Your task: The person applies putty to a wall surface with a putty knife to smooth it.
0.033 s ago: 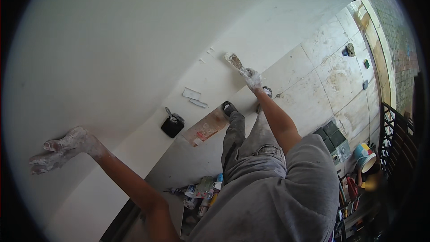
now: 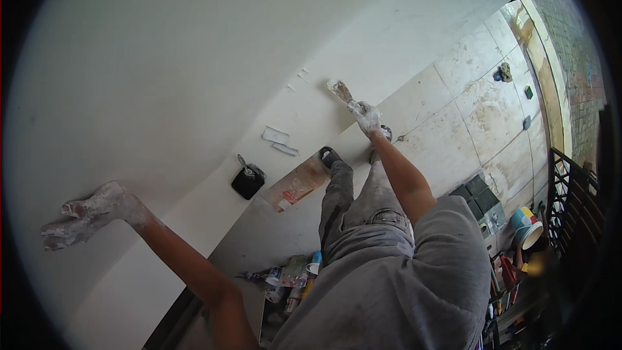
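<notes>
My right hand [image 2: 368,118], coated in white powder or paste, is closed round a putty knife [image 2: 340,91]. Its blade carries whitish filler and points up and left, over the white surface beside the wall. Out at the far left, my left hand [image 2: 91,215] has its fingers stretched out, smeared white like the other. It holds nothing and lies close to or against the white wall [image 2: 162,84]; which of the two I cannot tell. Between the hands, a black tray [image 2: 248,183] has a small tool [image 2: 241,161] with a whitened end at its edge.
Two pale flat strips [image 2: 276,135] lie near the tray. Below is a brown stained board [image 2: 291,189], then cans and bottles [image 2: 295,279] by my body. To the right are pale floor tiles [image 2: 447,116], dark square tiles [image 2: 478,193], a paint bucket [image 2: 528,228] and a dark metal gate [image 2: 570,201].
</notes>
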`<state>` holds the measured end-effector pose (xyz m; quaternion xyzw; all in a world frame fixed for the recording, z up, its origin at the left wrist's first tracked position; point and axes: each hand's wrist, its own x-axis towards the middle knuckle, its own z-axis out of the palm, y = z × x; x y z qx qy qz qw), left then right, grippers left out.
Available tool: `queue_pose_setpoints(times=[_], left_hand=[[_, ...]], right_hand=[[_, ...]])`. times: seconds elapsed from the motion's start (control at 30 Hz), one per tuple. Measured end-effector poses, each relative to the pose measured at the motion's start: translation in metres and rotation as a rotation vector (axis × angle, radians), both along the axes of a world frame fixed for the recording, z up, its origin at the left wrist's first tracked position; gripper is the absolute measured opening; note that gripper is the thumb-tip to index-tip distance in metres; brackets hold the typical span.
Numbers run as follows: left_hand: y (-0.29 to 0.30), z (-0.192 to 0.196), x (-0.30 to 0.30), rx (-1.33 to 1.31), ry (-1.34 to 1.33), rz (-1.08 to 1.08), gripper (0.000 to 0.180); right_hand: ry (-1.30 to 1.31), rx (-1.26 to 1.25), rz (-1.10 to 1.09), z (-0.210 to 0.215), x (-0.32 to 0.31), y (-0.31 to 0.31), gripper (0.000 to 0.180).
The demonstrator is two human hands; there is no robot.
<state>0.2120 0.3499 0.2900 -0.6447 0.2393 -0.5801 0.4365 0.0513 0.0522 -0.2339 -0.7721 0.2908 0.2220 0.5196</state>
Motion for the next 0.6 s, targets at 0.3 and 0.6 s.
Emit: queue_pose_setpoints(times=[0.3, 0.6], left_hand=[[0.016, 0.006, 0.0, -0.02, 0.028, 0.0, 0.054], [0.017, 0.007, 0.005, 0.0, 0.053, -0.015, 0.055]], right_hand=[[0.079, -0.131, -0.04, 0.006, -0.086, -0.04, 0.049], [0.073, -0.08, -0.049, -0.026, -0.016, -0.022, 0.047]])
